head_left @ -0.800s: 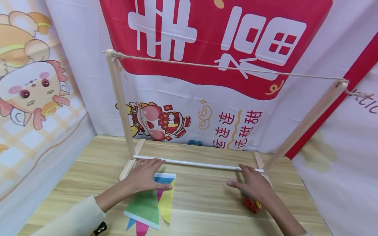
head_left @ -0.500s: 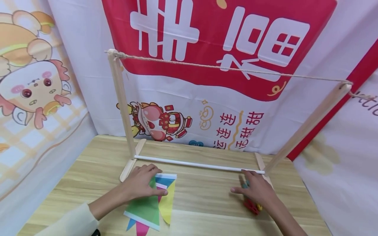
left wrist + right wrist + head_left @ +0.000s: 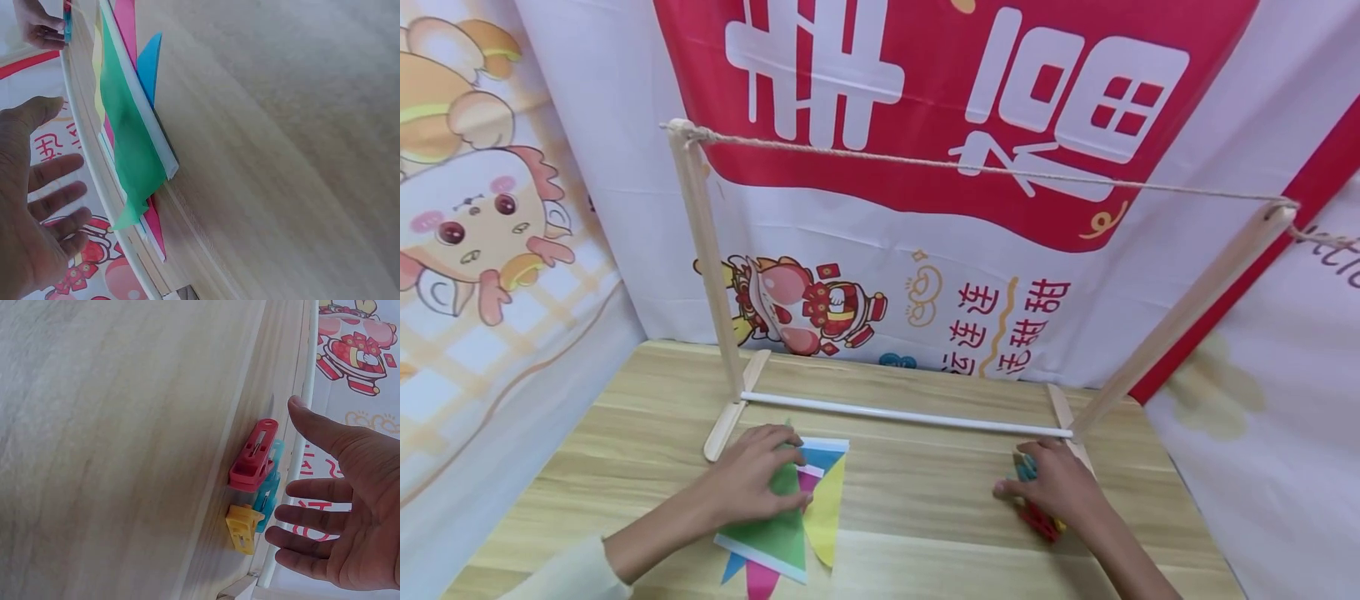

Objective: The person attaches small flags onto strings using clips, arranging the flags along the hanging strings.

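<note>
Above a small pile of paper pennants hovers my left hand (image 3: 747, 477), its fingers loosely bent and holding nothing. The top green pennant (image 3: 134, 137) has a white band along one edge. Around it show a yellow pennant (image 3: 827, 517), a blue pennant (image 3: 822, 458) and a pink pennant (image 3: 762, 582). Over on the right, my right hand (image 3: 1060, 479) reaches over plastic clothespins, thumb apart from the fingers. The right wrist view shows a red clothespin (image 3: 255, 456), a yellow clothespin (image 3: 244, 528) and teal clothespins (image 3: 267, 497) lying beside that hand, with a gap to its fingers.
A wooden frame stands at the table's back, with a left post (image 3: 703, 250) and a right post (image 3: 1187, 308). Twine (image 3: 925, 162) runs between their tops, and a white rod (image 3: 910, 417) joins them low down. A printed cloth (image 3: 865, 225) hangs behind.
Both hands have drawn back from the white rod toward the person. The left hand is now over the pennants with its fingers more bent; the right is lower over the clothespins.
</note>
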`<state>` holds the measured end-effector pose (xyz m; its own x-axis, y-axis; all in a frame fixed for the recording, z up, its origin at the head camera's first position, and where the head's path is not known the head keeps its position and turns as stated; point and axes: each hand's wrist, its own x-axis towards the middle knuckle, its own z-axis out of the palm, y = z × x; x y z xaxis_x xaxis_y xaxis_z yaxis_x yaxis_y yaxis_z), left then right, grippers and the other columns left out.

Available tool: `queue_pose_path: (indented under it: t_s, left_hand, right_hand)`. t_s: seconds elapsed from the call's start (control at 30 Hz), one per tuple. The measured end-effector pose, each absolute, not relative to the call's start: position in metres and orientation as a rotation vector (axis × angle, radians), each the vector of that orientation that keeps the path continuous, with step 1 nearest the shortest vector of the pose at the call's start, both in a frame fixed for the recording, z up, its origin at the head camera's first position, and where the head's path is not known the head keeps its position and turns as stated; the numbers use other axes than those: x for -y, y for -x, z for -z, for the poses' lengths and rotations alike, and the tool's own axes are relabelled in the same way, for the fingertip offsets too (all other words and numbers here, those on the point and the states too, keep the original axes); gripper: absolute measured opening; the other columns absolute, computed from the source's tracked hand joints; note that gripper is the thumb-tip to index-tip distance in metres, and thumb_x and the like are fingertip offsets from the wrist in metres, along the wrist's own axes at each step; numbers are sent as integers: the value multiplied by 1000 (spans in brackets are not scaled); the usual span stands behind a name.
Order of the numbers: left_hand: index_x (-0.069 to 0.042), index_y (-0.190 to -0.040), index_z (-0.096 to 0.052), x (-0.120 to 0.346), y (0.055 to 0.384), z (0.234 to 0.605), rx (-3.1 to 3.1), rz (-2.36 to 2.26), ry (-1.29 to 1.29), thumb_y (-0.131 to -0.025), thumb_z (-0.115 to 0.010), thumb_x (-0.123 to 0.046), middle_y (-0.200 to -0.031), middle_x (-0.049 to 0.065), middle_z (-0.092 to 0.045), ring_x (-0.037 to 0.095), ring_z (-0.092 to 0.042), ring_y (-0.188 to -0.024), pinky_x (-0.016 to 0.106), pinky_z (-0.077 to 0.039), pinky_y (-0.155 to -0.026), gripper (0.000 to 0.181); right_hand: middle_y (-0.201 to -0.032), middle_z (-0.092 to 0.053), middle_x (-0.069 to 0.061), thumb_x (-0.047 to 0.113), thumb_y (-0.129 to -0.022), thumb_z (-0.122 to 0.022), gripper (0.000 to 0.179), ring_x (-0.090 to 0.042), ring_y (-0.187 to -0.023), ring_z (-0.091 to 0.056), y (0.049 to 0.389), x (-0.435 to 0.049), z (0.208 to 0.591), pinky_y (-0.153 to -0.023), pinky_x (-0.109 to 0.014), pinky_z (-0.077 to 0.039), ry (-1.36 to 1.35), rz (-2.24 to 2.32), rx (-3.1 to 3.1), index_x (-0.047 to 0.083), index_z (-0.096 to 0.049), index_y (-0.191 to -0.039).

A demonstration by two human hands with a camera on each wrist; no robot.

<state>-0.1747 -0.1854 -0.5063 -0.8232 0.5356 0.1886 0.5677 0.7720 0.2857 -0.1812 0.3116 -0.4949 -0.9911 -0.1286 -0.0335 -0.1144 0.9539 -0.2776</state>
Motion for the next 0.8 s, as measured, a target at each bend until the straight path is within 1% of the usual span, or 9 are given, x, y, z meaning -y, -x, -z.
queue_pose_path:
  t_s: [0.13, 0.23, 0.3, 0.47, 0.53, 0.67, 0.8]
  left_hand:
    - [-26, -99, -83, 188, 168, 506, 2725, 487, 1037, -89, -93, -49, -120, -3, -79, 25, -71, -121, 60, -56, -113, 28]
    - [-27, -96, -82, 189, 163, 504, 2677, 456, 1117, -90, -93, -45, -107, -11, -79, 17, -70, -110, 53, -56, -106, 22]
    - [-27, -96, -83, 190, 160, 501, 2696, 447, 1149, -91, -92, -45, -102, -14, -77, 13, -69, -107, 50, -55, -104, 21]
    - [-28, -99, -84, 194, 153, 495, 2758, 437, 1212, -92, -91, -49, -99, -19, -75, 7, -65, -101, 44, -52, -99, 23]
    - [-28, -99, -83, 195, 151, 494, 2751, 432, 1239, -92, -91, -49, -99, -19, -74, 5, -63, -99, 41, -51, -95, 24]
    - [-29, -98, -82, 199, 149, 494, 2730, 425, 1278, -91, -92, -49, -99, -20, -72, 3, -59, -97, 37, -50, -91, 24]
    - [-29, -97, -81, 203, 149, 493, 2750, 448, 1313, -88, -94, -45, -96, -20, -70, -1, -55, -91, 32, -51, -85, 22]
  right_hand:
    - [-126, -76, -22, 61, -80, -99, 74, -41, -117, -73, 181, -313, 497, -94, -62, -63, 215, 423, -3076, 3, -81, -122]
    - [-119, -77, -17, 58, -79, -100, 65, -34, -108, -73, 180, -314, 498, -86, -56, -63, 223, 431, -3081, 7, -82, -115]
    - [-116, -77, -15, 57, -79, -101, 62, -31, -105, -72, 181, -313, 498, -83, -53, -62, 221, 432, -3079, 8, -82, -112]
    - [-111, -77, -11, 56, -78, -101, 58, -28, -99, -71, 180, -314, 499, -82, -52, -62, 210, 426, -3074, 9, -83, -108]
    - [-112, -76, -11, 55, -78, -102, 58, -27, -99, -71, 180, -314, 500, -81, -51, -62, 208, 423, -3079, 9, -83, -108]
    - [-114, -74, -13, 54, -77, -103, 58, -28, -98, -69, 179, -314, 502, -79, -51, -61, 202, 423, -3100, 10, -81, -109]
    - [-110, -72, -11, 52, -76, -104, 54, -28, -95, -69, 178, -315, 502, -77, -51, -60, 201, 419, -3116, 12, -78, -102]
